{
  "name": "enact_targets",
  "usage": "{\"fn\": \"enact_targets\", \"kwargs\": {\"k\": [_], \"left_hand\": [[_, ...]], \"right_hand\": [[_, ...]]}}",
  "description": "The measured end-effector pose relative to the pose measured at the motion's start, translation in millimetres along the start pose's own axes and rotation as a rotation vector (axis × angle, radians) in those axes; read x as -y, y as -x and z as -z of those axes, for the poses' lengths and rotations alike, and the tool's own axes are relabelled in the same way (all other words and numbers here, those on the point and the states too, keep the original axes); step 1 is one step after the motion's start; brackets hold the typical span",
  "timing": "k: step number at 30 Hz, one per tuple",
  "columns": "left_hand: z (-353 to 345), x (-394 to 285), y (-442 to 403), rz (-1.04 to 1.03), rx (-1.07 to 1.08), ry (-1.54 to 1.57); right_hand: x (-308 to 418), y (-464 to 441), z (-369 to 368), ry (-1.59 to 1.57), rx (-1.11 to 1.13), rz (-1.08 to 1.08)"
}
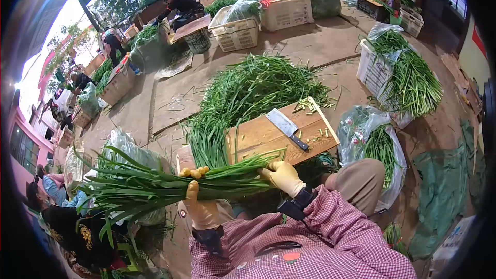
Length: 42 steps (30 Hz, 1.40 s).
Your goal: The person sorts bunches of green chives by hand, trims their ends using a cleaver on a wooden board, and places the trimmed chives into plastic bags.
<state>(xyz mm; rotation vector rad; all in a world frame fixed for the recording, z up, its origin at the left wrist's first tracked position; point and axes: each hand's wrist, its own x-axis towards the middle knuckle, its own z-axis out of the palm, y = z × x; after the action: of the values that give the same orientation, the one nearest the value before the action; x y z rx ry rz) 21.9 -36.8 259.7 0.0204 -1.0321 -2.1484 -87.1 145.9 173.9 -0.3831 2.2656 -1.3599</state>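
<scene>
A bunch of long green leafy stalks (170,188), which look like garlic chives, lies across both my hands above my lap. My left hand (201,204), in a yellowish glove, is wrapped around its middle. At the pale stalk ends on the right, my right hand (285,177), also gloved, closes on the bunch. Just beyond stands a wooden cutting board (253,137), bearing a cleaver (283,125) with a black handle. Short cut stalk ends (307,105) are scattered on the board. Behind it spreads a large heap of the same greens (253,80).
To the right, greens fill a clear plastic bag (356,124) and a white crate (373,70). Another plastic bag (132,147) stands at left. Further off are a cream crate (235,35) and several people at work. A person in dark clothes (77,230) sits close at lower left.
</scene>
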Motion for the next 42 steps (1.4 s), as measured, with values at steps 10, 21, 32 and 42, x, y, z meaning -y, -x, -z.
{"fn": "enact_targets", "kwargs": {"k": [10,21,32,42], "left_hand": [[30.2,-24.3,-17.8,-0.035,-0.078,0.106],[27.2,-7.3,-9.4,0.011,0.026,0.086],[46.5,-11.5,-4.2,0.166,0.058,0.156],[75.7,-8.8,-14.2,0.086,0.058,0.207]], "right_hand": [[-92.3,-13.6,-1.7,0.819,0.15,-0.199],[16.5,8.7,1.3,-0.882,0.09,-0.228],[-20.7,-11.0,-5.2,-0.88,0.176,-0.281],[-99.2,-9.4,35.0,0.627,-0.295,-0.061]]}}
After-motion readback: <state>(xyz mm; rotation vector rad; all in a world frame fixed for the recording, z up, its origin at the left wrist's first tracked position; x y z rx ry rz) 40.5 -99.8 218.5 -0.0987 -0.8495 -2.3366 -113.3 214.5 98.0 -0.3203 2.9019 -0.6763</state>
